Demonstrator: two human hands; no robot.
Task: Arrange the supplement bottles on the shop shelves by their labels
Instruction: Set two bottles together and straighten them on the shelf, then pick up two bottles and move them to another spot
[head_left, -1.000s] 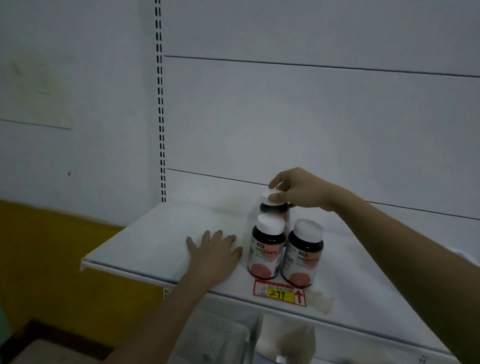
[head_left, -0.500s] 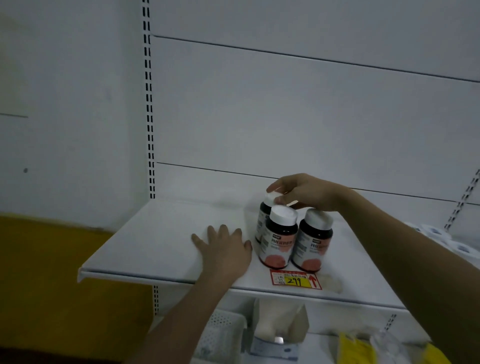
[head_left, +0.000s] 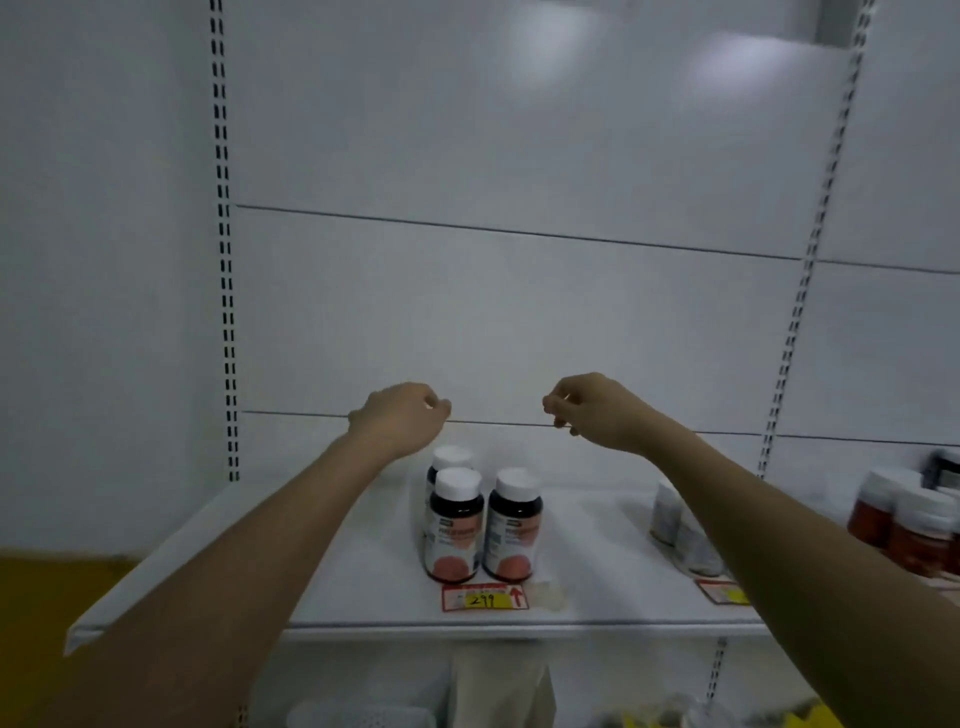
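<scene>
Below your two raised hands stand three dark supplement bottles with white caps and salmon-pink labels (head_left: 480, 519), two in front and one behind, near the front lip of the white metal shelf (head_left: 332, 582), just behind a red-and-yellow price tag (head_left: 484, 597). A second ago your right hand (head_left: 597, 413) rested on the rear bottle's cap and your left hand (head_left: 402, 418) lay flat on the shelf beside the group; both have since lifted clear and now hang above the bottles, fingers loosely curled, holding nothing. Judged from this, the pink-label group is set and released. Beneath your left forearm the shelf is bare out to its left end. Beneath your right forearm stand pale bottles (head_left: 675, 525), blurred; further right are red-labelled bottles (head_left: 904, 530). Between the groups lies open room; keep any lowering forearm off the caps.
</scene>
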